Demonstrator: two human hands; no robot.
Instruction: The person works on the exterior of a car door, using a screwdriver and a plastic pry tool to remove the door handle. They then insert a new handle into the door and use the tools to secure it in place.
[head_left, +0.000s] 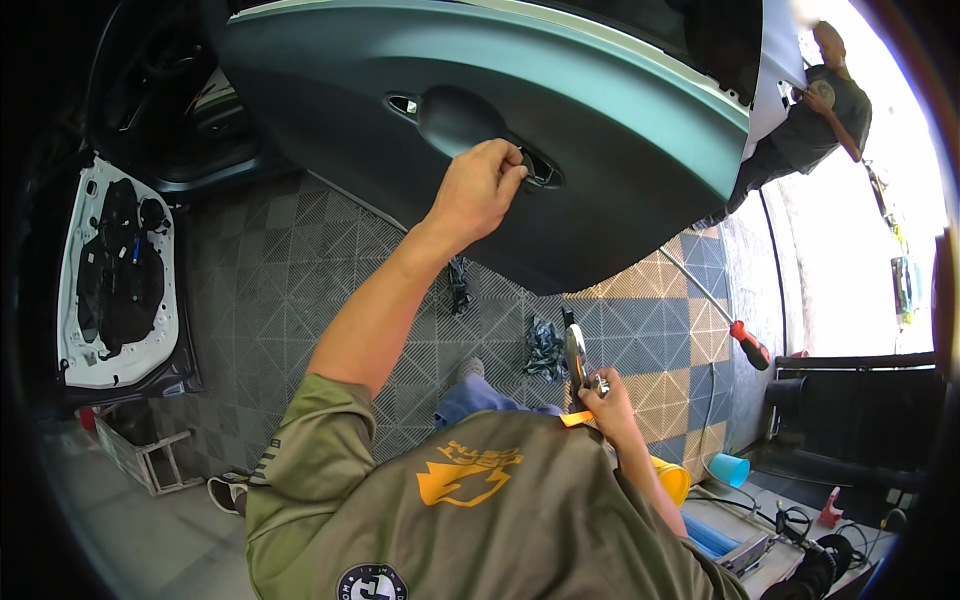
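I stand before a dark car door (620,190), and its outer handle recess (455,118) is in front of me, high in the view. My left hand (480,188) reaches to the right end of this recess, at the handle opening (546,174). There the thumb and the fingertips close narrowly on a small dark piece (527,161); I cannot tell if it is loose or joined to the door. The second opening (404,105), at the recess's left end, shows something shiny inside.

My right hand (610,402) is lower, near my body, with its fingers closed around a long curved silver piece (575,352), which points upward. An orange strip (576,419) is just below this hand.

Two crumpled dark plastic pieces, the nearer one (545,348) beside the silver piece, lie on the patterned tile floor (400,330). To the right there is a red-and-black tool handle (750,345) with a long thin shaft. Another person (825,110) stands beyond the door's right edge.
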